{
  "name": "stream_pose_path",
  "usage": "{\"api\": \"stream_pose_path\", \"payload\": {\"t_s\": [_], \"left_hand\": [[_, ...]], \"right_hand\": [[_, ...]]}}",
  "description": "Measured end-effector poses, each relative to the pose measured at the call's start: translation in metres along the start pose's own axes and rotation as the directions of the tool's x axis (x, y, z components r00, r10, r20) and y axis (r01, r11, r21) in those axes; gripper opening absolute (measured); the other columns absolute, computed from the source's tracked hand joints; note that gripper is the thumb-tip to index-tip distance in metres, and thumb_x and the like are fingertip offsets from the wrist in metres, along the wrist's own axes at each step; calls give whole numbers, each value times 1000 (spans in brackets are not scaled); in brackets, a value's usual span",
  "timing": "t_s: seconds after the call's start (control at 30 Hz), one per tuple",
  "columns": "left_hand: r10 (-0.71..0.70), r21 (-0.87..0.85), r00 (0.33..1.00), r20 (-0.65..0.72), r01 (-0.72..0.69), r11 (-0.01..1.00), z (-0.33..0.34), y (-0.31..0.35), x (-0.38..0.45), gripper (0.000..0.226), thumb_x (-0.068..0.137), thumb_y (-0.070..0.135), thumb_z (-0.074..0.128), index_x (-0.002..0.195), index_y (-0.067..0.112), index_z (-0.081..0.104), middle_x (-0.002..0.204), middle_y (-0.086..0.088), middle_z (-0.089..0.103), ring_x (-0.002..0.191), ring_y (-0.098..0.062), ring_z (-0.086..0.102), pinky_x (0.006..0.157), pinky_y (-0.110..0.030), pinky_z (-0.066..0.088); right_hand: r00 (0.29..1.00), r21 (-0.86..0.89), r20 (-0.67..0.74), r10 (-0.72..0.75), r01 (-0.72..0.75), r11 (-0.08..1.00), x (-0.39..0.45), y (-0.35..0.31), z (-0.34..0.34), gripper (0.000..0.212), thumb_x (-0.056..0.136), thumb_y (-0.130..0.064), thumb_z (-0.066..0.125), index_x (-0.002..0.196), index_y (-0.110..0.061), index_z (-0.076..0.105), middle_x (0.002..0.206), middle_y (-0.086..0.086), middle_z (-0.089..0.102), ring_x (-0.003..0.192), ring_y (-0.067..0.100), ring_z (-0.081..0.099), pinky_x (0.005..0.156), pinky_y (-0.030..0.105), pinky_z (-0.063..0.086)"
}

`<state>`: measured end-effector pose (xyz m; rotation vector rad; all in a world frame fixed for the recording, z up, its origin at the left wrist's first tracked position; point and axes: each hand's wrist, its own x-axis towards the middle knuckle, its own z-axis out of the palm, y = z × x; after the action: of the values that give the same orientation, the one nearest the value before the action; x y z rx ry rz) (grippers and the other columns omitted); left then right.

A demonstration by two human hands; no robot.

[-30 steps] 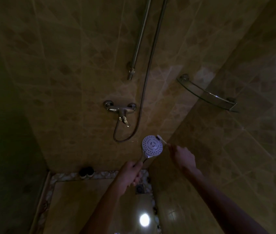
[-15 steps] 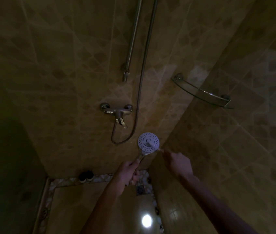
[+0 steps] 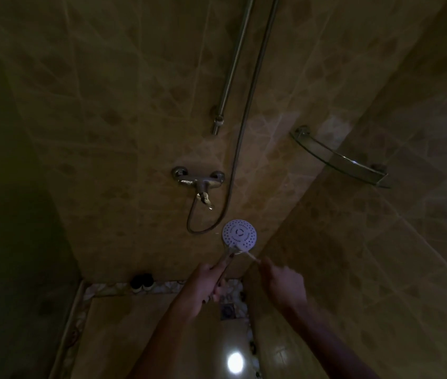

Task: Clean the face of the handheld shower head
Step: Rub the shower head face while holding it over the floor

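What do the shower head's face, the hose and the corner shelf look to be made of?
Shower head face: pale matte plastic, probably, dotted with nozzle holes. Hose: metal-looking, dull sheen; too dim to see ribbing. Corner shelf: clear glass with a shiny metal rail.

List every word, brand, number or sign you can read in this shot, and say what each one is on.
None can be read.
Shower head: a dark mark at the centre of its face, too small and dim to tell whether it is a logo.
Mixer tap: no legible marking in this light.
Glass shelf, wall tiles: no text visible.
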<state>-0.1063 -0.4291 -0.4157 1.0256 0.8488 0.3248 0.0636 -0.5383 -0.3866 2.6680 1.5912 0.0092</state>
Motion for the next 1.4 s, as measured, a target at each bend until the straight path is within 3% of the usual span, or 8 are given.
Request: {"api": "stream_pose_path", "payload": {"t_s": [0.27, 0.43, 0.63, 0.8, 0.93, 1.07, 1.23, 1.4], "left_hand": [[-1, -29, 999, 32, 2, 1000, 4, 4, -2, 38, 94, 39, 51, 68, 11, 54, 53, -2, 46, 37, -10, 39, 37, -20, 28], [1, -57, 999, 35, 1, 998, 0, -2, -2, 35, 95, 36, 50, 74, 9, 55, 56, -3, 47, 38, -10, 39, 38, -20, 26], [1, -107, 998, 68, 6, 994, 8, -1, -6, 33, 94, 36, 52, 74, 10, 55, 58, -1, 49, 37, -9, 38, 36, -18, 26], [-34, -111, 999, 40, 38, 993, 6, -6, -8, 35, 95, 35, 52, 71, 10, 53, 54, -1, 47, 37, -9, 37, 36, -17, 25], [-51, -112, 998, 46, 56, 992, 10, -6, -11, 31, 95, 35, 52, 78, 10, 54, 54, 0, 47, 37, -8, 38, 36, -15, 25], [-31, -58, 998, 62, 35, 998, 16, -2, -14, 32, 95, 35, 51, 74, 12, 53, 57, -1, 48, 37, -8, 38, 35, -16, 27], [-14, 48, 1000, 22, 13, 999, 12, -8, -18, 32, 96, 36, 50, 78, 9, 54, 55, 0, 48, 38, -9, 41, 36, -20, 31], [44, 124, 999, 21, -46, 991, 16, -7, -20, 33, 96, 36, 48, 73, 13, 52, 58, 0, 49, 41, -8, 42, 38, -21, 32]], "right_hand": [[978, 159, -91, 189, -173, 972, 28, 25, -17, 32, 99, -50, 27, 101, -28, 50, 85, 7, 68, 80, 28, 67, 67, 38, 53], [995, 214, -41, 86, -75, 974, -7, 3, 3, 37, 98, -54, 22, 102, -30, 50, 82, 2, 68, 77, 23, 67, 64, 35, 52], [972, 214, -86, 218, -195, 957, 25, 23, -31, 37, 100, -50, 27, 110, -30, 58, 94, 6, 70, 89, 25, 67, 69, 35, 50], [998, 136, 17, 66, -68, 988, -2, 8, -11, 35, 101, -46, 26, 103, -29, 56, 76, -7, 61, 63, 8, 58, 54, 27, 46], [996, 124, -12, 89, -86, 989, 7, 19, -25, 36, 100, -48, 26, 105, -30, 57, 82, -2, 65, 73, 15, 63, 59, 29, 47], [981, 178, -25, 191, -183, 967, 17, 23, -47, 36, 101, -45, 27, 109, -29, 59, 89, 3, 67, 80, 20, 65, 63, 31, 45], [993, 71, 104, 46, -53, 996, -10, 4, -19, 29, 101, -39, 31, 95, -27, 57, 78, -8, 57, 67, 6, 56, 57, 23, 42], [976, 102, 45, 214, -218, 971, 22, 24, -47, 36, 101, -39, 31, 102, -20, 61, 94, 6, 67, 83, 22, 65, 66, 32, 47]]}}
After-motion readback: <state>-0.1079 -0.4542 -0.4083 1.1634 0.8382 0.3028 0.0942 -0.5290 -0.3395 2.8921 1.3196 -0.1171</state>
